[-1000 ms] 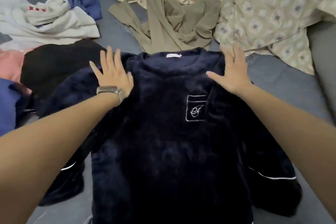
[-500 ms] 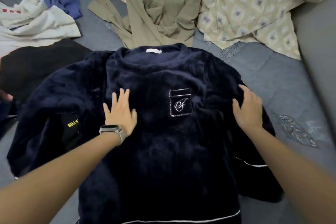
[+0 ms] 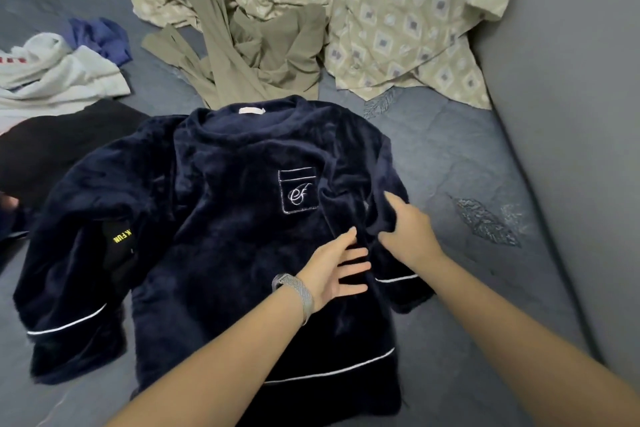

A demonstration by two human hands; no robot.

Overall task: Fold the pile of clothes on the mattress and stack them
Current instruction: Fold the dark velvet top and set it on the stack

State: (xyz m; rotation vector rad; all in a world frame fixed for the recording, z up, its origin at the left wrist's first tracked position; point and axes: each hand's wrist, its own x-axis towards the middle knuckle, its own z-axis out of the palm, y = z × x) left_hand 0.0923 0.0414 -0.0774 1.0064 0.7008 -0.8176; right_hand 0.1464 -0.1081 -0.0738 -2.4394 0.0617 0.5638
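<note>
A dark navy fleece top (image 3: 225,236) lies face up on the grey mattress (image 3: 467,166). The left hand (image 3: 332,270) presses flat on it with fingers spread, while the right hand (image 3: 405,229) grips its right sleeve; beige clothes (image 3: 311,10) lie far behind

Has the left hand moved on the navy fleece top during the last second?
Yes. The left hand has moved from the shoulder near the collar, down past the embroidered pocket, and across the navy fleece top towards the right hand.
</note>
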